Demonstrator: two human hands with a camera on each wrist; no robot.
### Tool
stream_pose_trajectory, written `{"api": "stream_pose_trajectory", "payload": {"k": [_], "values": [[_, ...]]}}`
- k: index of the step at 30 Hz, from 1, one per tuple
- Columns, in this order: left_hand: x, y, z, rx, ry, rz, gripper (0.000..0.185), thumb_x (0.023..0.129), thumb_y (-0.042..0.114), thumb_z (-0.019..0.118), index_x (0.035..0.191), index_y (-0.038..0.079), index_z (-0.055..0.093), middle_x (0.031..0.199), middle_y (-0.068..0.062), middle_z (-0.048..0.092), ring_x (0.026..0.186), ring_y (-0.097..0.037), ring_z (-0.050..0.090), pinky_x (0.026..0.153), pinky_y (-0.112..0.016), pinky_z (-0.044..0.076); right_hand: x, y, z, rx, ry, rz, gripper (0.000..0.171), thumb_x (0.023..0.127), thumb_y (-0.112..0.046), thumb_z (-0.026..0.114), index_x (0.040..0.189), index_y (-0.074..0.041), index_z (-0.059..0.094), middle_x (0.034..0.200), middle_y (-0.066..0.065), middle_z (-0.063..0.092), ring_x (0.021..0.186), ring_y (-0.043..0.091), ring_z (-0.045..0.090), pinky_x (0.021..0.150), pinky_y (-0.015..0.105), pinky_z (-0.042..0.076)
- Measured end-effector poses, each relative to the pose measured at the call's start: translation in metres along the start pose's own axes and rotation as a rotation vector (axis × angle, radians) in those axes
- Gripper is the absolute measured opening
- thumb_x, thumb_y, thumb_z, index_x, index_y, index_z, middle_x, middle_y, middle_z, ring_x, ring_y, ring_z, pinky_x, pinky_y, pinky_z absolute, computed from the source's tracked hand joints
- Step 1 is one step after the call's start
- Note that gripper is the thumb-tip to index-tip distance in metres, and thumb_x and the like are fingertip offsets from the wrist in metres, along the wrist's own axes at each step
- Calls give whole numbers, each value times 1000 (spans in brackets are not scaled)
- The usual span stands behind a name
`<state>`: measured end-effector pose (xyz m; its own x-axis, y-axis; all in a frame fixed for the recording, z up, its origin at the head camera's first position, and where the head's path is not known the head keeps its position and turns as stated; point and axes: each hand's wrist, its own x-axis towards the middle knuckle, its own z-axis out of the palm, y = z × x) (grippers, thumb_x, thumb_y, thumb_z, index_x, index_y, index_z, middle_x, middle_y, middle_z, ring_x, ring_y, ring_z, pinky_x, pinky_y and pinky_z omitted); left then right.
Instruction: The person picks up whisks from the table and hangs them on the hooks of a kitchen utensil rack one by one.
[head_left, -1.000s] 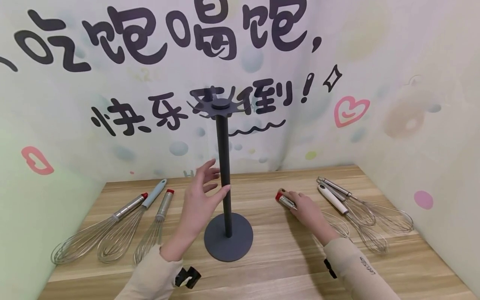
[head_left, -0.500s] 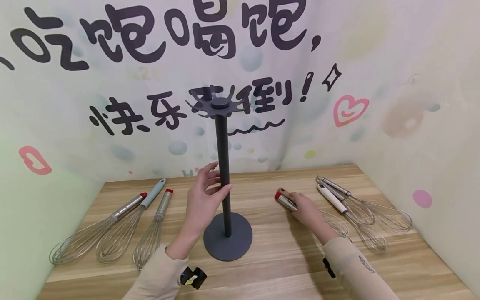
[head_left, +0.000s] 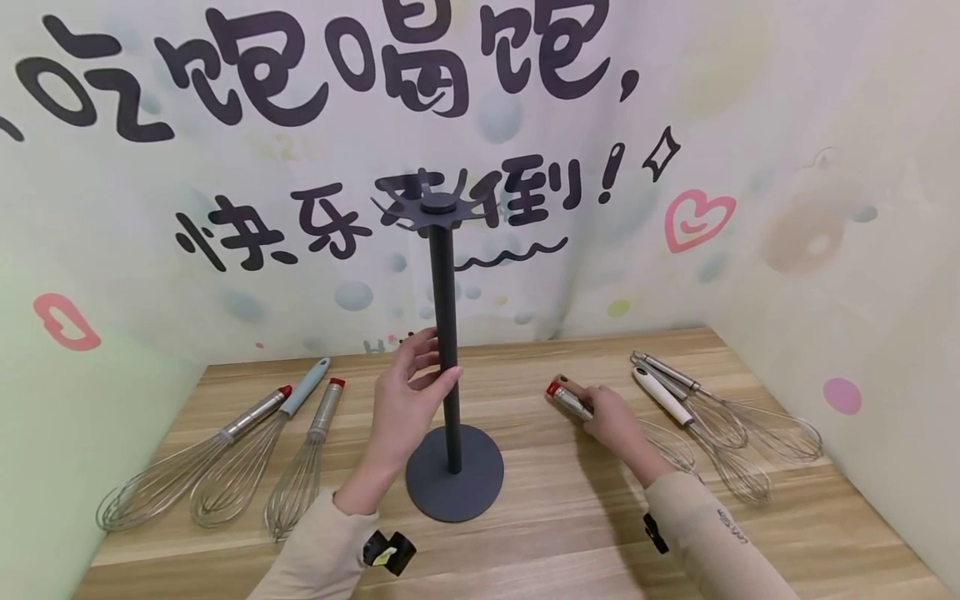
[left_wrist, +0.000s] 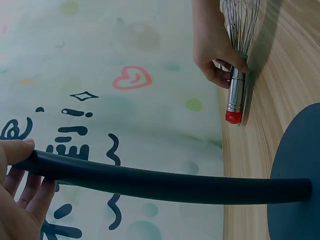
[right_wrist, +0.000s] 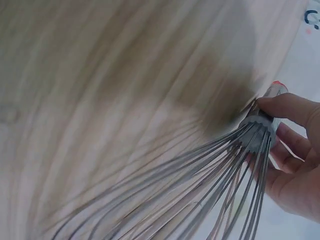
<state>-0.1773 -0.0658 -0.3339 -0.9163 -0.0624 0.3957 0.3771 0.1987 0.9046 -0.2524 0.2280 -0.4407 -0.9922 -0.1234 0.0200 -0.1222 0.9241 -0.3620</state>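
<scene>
A dark grey stand has a tall pole [head_left: 446,333], a round base [head_left: 453,487] and a ring of hooks on top [head_left: 437,208]. My left hand [head_left: 438,367] holds the pole at mid height, thumb in front and fingers behind; the left wrist view shows the thumb [left_wrist: 15,150] on the pole [left_wrist: 150,180]. My right hand [head_left: 609,417] grips the steel handle of a red-tipped whisk [head_left: 566,398] low over the table, right of the base. In the right wrist view the fingers [right_wrist: 292,165] wrap the handle just above the whisk wires [right_wrist: 215,195].
Three whisks [head_left: 240,458] lie side by side at the table's left. Two more whisks [head_left: 720,417] lie at the right, beyond my right hand. Printed walls close the wooden table [head_left: 555,533] at the back and on both sides.
My left hand has closed in from beside the pole and its fingers now wrap around it. My right hand has stayed on the red-tipped whisk's handle.
</scene>
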Motion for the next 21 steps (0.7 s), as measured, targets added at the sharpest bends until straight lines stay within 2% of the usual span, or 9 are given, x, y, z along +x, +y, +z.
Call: {"api": "stream_pose_trajectory", "payload": {"k": [7,15,21], "values": [[2,2,0,3,7,4,53,82,4,73,131,9,53,118,-15,61,103,-27,64,88,-37,58,-1,-3,-7,55,38,-14,42,69,10,68,111,8,63,103,23,66,87,29,62,77,44,54],[3,1,1,2,2,-13,53,83,6,73,131,11,53,119,-14,61,103,-26,64,89,-39,57,1,-13,-18,148,170,-104,36,67,11,68,103,8,66,90,21,68,78,29,64,72,42,54],[3,1,1,0,-16,-24,52,83,7,72,131,12,52,121,-12,60,105,-25,63,89,-36,57,1,-27,-27,255,155,-105,38,68,10,68,105,8,65,91,21,69,79,27,66,68,34,55]]}}
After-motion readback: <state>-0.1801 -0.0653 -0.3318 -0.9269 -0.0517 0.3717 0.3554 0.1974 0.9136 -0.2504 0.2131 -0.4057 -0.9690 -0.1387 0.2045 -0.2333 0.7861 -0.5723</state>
